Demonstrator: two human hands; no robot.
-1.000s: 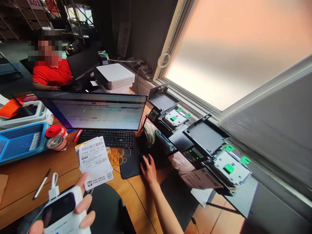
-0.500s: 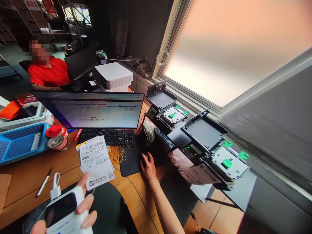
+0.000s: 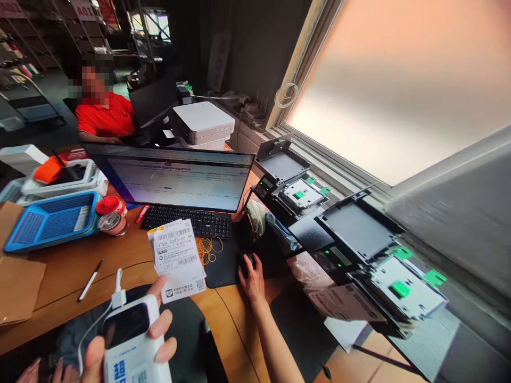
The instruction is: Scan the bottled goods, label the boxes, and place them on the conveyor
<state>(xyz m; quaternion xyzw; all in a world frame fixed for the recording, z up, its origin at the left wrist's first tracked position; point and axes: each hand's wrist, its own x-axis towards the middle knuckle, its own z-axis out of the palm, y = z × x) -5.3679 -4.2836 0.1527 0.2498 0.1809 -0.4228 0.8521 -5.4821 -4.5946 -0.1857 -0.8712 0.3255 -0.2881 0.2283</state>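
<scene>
My left hand (image 3: 159, 324) grips a white power bank (image 3: 133, 340) with a dark display, a white cable plugged into its top. Just beyond its index finger is a stack of printed shipping labels (image 3: 178, 260); I cannot tell whether that finger holds the labels or only overlaps them. My right hand (image 3: 254, 279) rests over a black computer mouse (image 3: 242, 265) on the dark mouse pad (image 3: 223, 271), mostly hiding the mouse. Yellow rubber bands (image 3: 205, 250) lie beside the labels. Behind them are the black keyboard (image 3: 207, 223) and a lit monitor (image 3: 179, 181).
Left are a blue basket (image 3: 85, 215), a red-lidded jar (image 3: 112, 205), a pen (image 3: 91, 279) and cardboard (image 3: 19, 287). Two black machines with green tabs (image 3: 299, 196) stand right, by the window. A person in red (image 3: 106, 117) sits behind the monitor. Other fingers (image 3: 35, 372) show lower left.
The whole view has shifted, so most things sit further right. My left hand and the power bank have come slightly rightward and the bank's printed face shows more. My right hand stays at the mouse.
</scene>
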